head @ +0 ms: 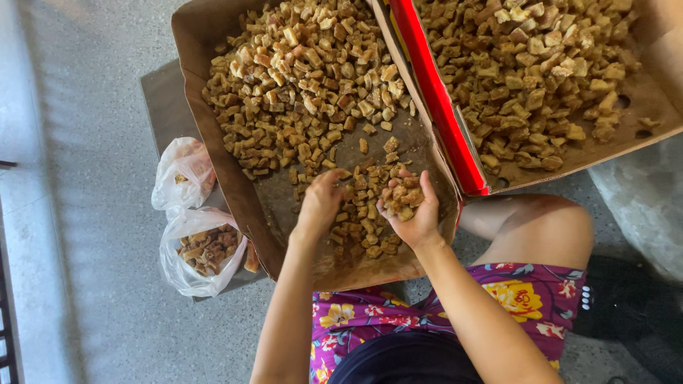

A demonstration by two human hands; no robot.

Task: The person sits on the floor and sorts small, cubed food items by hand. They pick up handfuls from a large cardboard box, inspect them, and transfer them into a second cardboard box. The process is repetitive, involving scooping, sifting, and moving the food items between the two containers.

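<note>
Head view, looking down at a seated person's lap and the floor. Left hand (320,203) is palm down with fingers loosely curled, resting on the brown chunks (356,220) at the near end of the left cardboard box (213,142); whether it pinches any pieces I cannot tell. Right hand (409,206) is palm up and cupped, fingers bent around a heap of the same chunks, held just above the box floor. The chunks are small, rough, tan-to-brown cubes; most lie piled at the far end of the left box, with a bare patch of cardboard between that pile and the smaller heap under the hands. A second cardboard box (640,99) with a red edge (434,92) sits to the right, touching the first, also holding chunks. Left of the box, on the grey floor (85,213), stand two clear plastic bags (196,249), the nearer one partly filled with similar pieces. Judgement: the step in hand looks like gathering a handful from the near heap. The next move would call for keeping the cupped right hand level so loose pieces do not spill over the palm's edge.
</note>
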